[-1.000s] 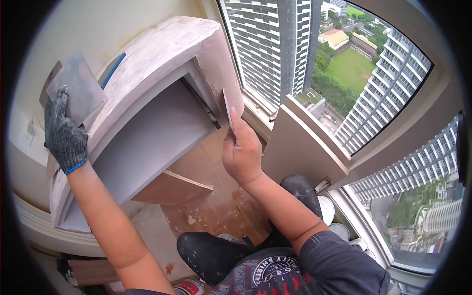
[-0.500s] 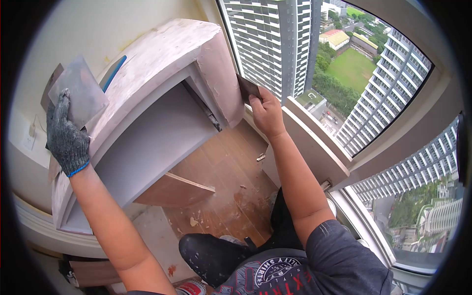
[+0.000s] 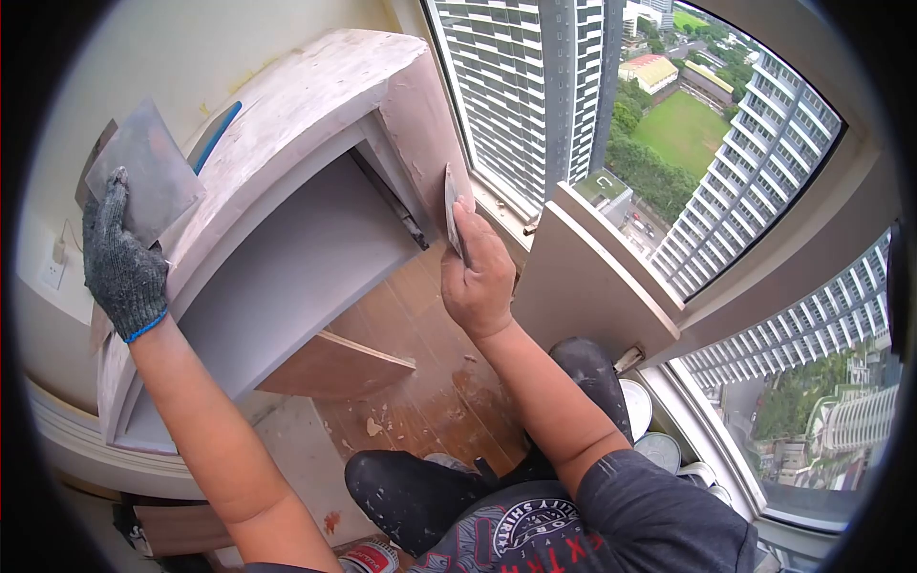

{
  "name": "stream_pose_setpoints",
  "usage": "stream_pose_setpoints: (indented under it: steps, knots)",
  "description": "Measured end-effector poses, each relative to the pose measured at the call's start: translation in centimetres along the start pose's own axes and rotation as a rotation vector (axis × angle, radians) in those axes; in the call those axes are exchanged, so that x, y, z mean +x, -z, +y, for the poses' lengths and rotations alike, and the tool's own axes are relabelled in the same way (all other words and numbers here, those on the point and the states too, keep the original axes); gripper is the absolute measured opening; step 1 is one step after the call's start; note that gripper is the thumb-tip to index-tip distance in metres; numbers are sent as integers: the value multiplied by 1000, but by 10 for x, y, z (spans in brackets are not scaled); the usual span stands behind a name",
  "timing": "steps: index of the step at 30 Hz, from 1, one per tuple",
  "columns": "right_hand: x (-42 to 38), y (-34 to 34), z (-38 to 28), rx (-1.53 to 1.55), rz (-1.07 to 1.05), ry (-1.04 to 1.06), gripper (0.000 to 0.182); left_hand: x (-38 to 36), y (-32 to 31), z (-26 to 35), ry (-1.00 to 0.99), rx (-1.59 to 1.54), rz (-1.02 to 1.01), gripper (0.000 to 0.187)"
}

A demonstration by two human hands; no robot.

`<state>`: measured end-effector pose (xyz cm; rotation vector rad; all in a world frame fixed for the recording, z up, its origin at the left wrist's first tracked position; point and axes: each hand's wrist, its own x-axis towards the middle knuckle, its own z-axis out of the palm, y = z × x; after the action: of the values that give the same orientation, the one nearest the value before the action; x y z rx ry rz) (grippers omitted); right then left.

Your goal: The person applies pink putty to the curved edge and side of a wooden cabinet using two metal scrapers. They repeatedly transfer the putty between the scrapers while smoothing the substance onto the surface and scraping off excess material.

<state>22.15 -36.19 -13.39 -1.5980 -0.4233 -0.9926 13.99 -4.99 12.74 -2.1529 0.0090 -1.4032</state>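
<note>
My right hand [image 3: 475,277] grips a thin, flat putty scraper [image 3: 454,212] between thumb and fingers, its edge at the right end of a curved, putty-smeared cabinet [image 3: 427,124]. My left hand [image 3: 122,263], in a dark knitted glove with a blue cuff, is closed on a square grey putty plate [image 3: 143,172] by the cabinet's left end. The gloved thumb lies on the plate's face. Behind the plate shows part of another dark flat sheet [image 3: 98,143]. A blue-edged flat tool [image 3: 218,137] rests on the cabinet top.
A curved loose board [image 3: 339,366] lies on the wooden floor [image 3: 449,382], which has putty scraps on it. Panels [image 3: 592,277] lean under the window at right. Round lids [image 3: 657,451] stand near my right knee. A wall socket [image 3: 53,274] is at far left.
My right hand has moved left and down, bringing the scraper from the cabinet end's far edge to its front face. My right knee now shows further right. The left hand shifted slightly.
</note>
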Motion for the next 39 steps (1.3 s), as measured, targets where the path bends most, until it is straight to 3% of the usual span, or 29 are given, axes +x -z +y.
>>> stream_pose_setpoints:
  steps: [8,11,14,16,18,21,25,35,39]
  knots:
    - [-19,1,-17,45,-47,24,51,0,0,-1,-22,-5,-12,55]
    - [-4,22,-25,159,18,-139,43,0,1,0,-11,17,-27,57]
    - [37,31,14,121,139,-269,21,0,1,-1,-30,1,-22,60]
    - [58,31,56,133,61,-398,22,0,2,1,-15,19,-41,60]
    - [72,24,91,244,46,-367,23,0,4,4,10,26,-58,60]
    - [74,17,115,336,-123,-482,23,-2,2,0,23,-8,-58,60]
    - [61,4,124,293,-294,-390,25,-2,-3,-8,8,-21,-50,58]
    - [27,32,61,242,-184,-385,33,-4,-4,-6,34,-35,-26,59]
    - [-6,11,42,155,-47,-230,45,-4,-3,-7,5,-17,-34,59]
